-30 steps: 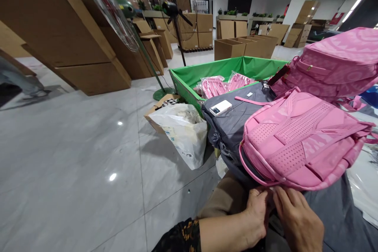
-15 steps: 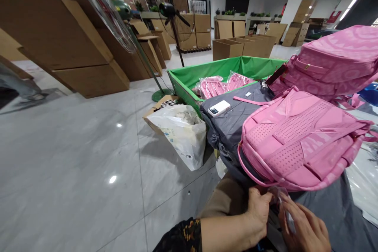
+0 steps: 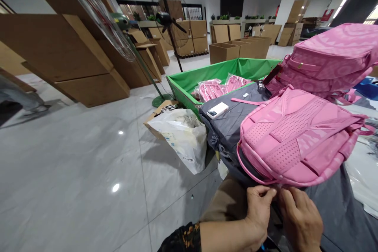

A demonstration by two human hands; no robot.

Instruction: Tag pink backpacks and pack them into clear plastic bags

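A pink backpack (image 3: 298, 138) lies back-side up on a grey cloth (image 3: 233, 122) over the table. My left hand (image 3: 258, 214) and my right hand (image 3: 299, 218) meet at its near bottom edge. The fingers of both are curled and pinched together there, on something I cannot make out. A second pink backpack (image 3: 327, 61) lies behind the first. A white phone (image 3: 217, 110) rests on the grey cloth.
A green bin (image 3: 191, 80) with bagged pink items stands behind the table. A white plastic bag (image 3: 183, 136) in a carton sits on the floor to the left. Standing fans (image 3: 168, 19) and cardboard boxes (image 3: 76, 55) line the grey floor. A person's leg shows far left.
Half a second ago my right hand was lower with a clear plastic piece by its fingers. It has come back up to the backpack's bottom edge beside my left hand.
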